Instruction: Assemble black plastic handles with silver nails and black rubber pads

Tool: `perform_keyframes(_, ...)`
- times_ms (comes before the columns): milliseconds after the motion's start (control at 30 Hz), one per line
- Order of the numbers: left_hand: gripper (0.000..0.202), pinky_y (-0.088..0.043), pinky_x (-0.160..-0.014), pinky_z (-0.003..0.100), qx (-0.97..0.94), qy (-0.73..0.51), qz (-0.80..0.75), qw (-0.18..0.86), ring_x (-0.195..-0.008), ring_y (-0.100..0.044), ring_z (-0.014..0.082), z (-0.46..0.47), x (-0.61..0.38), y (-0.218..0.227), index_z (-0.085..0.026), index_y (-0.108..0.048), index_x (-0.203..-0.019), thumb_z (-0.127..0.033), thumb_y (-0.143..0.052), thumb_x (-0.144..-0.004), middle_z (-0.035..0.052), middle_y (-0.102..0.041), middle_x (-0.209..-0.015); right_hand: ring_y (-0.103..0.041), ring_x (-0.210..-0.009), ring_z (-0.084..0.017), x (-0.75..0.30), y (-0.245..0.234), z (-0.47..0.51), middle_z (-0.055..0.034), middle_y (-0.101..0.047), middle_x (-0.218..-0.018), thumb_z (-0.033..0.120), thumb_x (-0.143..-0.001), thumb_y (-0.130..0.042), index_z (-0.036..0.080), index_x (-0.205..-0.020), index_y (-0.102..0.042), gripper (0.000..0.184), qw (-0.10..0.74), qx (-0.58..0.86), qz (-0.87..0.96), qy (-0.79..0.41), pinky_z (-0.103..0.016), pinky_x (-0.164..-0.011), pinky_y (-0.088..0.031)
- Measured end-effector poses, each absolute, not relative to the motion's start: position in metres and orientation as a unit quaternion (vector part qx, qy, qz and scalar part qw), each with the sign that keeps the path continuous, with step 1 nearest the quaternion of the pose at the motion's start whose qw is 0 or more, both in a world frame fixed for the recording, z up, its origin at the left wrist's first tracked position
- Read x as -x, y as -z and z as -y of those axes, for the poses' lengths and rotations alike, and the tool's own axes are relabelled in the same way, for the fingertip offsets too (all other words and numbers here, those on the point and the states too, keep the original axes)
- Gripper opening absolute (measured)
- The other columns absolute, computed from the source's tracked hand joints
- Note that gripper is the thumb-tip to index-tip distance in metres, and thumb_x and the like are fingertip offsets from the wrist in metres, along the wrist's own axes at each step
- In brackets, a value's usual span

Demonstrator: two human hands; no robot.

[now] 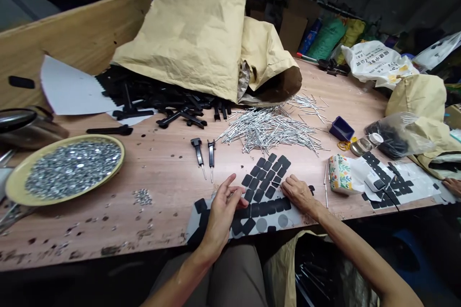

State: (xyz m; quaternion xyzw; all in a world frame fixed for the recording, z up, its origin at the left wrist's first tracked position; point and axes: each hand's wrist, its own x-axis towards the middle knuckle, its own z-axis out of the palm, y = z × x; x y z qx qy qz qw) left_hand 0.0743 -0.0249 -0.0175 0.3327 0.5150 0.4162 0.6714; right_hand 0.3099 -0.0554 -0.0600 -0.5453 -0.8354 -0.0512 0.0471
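My left hand [226, 206] is over the left part of a pale backing sheet [296, 219], fingers stretched and apart, nothing visible in them. Rows of black rounded pads [265, 173] lie just beyond the sheet, and more black pads [266, 208] are stuck along it. My right hand [298, 194] rests at the right edge of these rows with its fingers pressed together. Something thin and dark shows by its fingertips, too small to name. Two black handles with metal rods [199, 156] lie side by side beyond my left hand.
A yellow dish [12, 187] of small metal parts stands left, near a small loose pile [143, 196]. Metal rods [270, 127] heap before a large paper sack [190, 29]. Black plastic parts [183, 115] lie beside it. A tissue box [339, 174] and another person's hand [452, 186] are right.
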Motion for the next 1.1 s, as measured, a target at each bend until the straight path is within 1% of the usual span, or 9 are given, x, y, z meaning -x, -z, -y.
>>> perform_keyframes(200, 0.066, -0.048, -0.058, 0.023, -0.33, -0.405, -0.513, 0.681, -0.053, -0.055, 0.007, 0.03, -0.073, 0.016, -0.016, -0.045, -0.125, -0.04, -0.066, -0.067, -0.0024, -0.059, -0.078, -0.05, -0.069, -0.016, -0.308, 0.051, 0.052, -0.0041, -0.056, -0.067, 0.018, -0.092, -0.04, 0.019, -0.067, -0.055, 0.029, 0.045, 0.574, 0.817, 0.031, -0.024, -0.053, -0.038)
perform_keyframes(400, 0.059, -0.045, -0.054, 0.022, -0.336, -0.417, -0.5, 0.681, -0.05, -0.054, 0.0074, 0.03, -0.068, 0.019, -0.016, -0.047, -0.121, -0.036, -0.064, -0.068, -0.0028, -0.057, -0.074, -0.057, -0.065, -0.016, -0.325, -0.001, 0.09, -0.0047, -0.062, -0.071, 0.031, -0.09, -0.04, 0.02, -0.073, -0.061, 0.029, 0.126, 0.664, 0.727, -0.121, -0.026, -0.061, -0.045)
perform_keyframes(500, 0.054, -0.044, -0.052, 0.022, -0.325, -0.418, -0.501, 0.685, -0.048, -0.053, 0.007, 0.026, -0.063, 0.026, -0.016, -0.049, -0.118, -0.034, -0.063, -0.069, -0.0031, -0.056, -0.073, -0.06, -0.058, -0.017, -0.342, -0.018, 0.133, -0.0038, -0.065, -0.062, 0.039, -0.087, -0.041, 0.021, -0.064, -0.064, 0.037, 0.05, 0.679, 0.69, -0.245, -0.026, -0.055, -0.046)
perform_keyframes(567, 0.052, -0.043, -0.052, 0.022, -0.316, -0.415, -0.499, 0.692, -0.048, -0.053, 0.0067, 0.025, -0.06, 0.03, -0.017, -0.049, -0.118, -0.032, -0.062, -0.07, -0.0028, -0.055, -0.075, -0.065, -0.061, -0.021, -0.35, -0.023, 0.155, -0.0046, -0.07, -0.069, 0.044, -0.082, -0.049, 0.024, -0.073, -0.07, 0.03, -0.01, 0.677, 0.677, -0.29, -0.027, -0.056, -0.049)
perform_keyframes(633, 0.049, -0.043, -0.052, 0.021, -0.31, -0.417, -0.496, 0.695, -0.049, -0.053, 0.0062, 0.026, -0.058, 0.032, -0.017, -0.05, -0.117, -0.03, -0.061, -0.071, -0.0025, -0.055, -0.077, -0.068, -0.072, -0.025, -0.347, -0.024, 0.16, -0.0067, -0.073, -0.08, 0.046, -0.076, -0.056, 0.026, -0.082, -0.072, 0.026, -0.016, 0.681, 0.686, -0.255, -0.031, -0.063, -0.051)
perform_keyframes(700, 0.047, -0.043, -0.053, 0.021, -0.304, -0.426, -0.495, 0.693, -0.049, -0.053, 0.0059, 0.026, -0.055, 0.032, -0.017, -0.05, -0.117, -0.03, -0.059, -0.072, -0.0024, -0.055, -0.077, -0.068, -0.076, -0.026, -0.329, -0.025, 0.145, -0.0083, -0.072, -0.085, 0.047, -0.079, -0.053, 0.026, -0.085, -0.071, 0.028, 0.012, 0.679, 0.704, -0.207, -0.031, -0.066, -0.051)
perform_keyframes(800, 0.048, -0.043, -0.054, 0.021, -0.291, -0.445, -0.497, 0.686, -0.049, -0.052, 0.0059, 0.026, -0.048, 0.03, -0.016, -0.049, -0.118, -0.029, -0.059, -0.073, -0.0024, -0.055, -0.077, -0.064, -0.063, -0.02, -0.276, -0.02, 0.089, -0.007, -0.068, -0.073, 0.045, -0.089, -0.039, 0.023, -0.074, -0.066, 0.038, 0.076, 0.65, 0.736, -0.174, -0.027, -0.059, -0.047)
perform_keyframes(900, 0.05, -0.044, -0.055, 0.021, -0.282, -0.471, -0.504, 0.667, -0.049, -0.052, 0.0062, 0.023, -0.036, 0.028, -0.016, -0.049, -0.119, -0.031, -0.061, -0.072, -0.0025, -0.056, -0.076, -0.06, -0.059, -0.016, -0.207, -0.002, 0.018, -0.0056, -0.065, -0.067, 0.038, -0.09, -0.039, 0.02, -0.067, -0.062, 0.037, 0.122, 0.634, 0.746, -0.165, -0.024, -0.055, -0.042)
perform_keyframes(1100, 0.053, -0.044, -0.054, 0.021, -0.259, -0.486, -0.515, 0.657, -0.05, -0.053, 0.0074, 0.018, -0.006, 0.03, -0.018, -0.05, -0.117, -0.037, -0.064, -0.07, -0.0036, -0.057, -0.072, -0.062, -0.06, -0.018, -0.119, 0.031, -0.073, -0.0081, -0.066, -0.065, 0.029, -0.083, -0.052, 0.017, -0.065, -0.063, 0.024, 0.066, 0.742, 0.65, -0.149, -0.024, -0.051, -0.034)
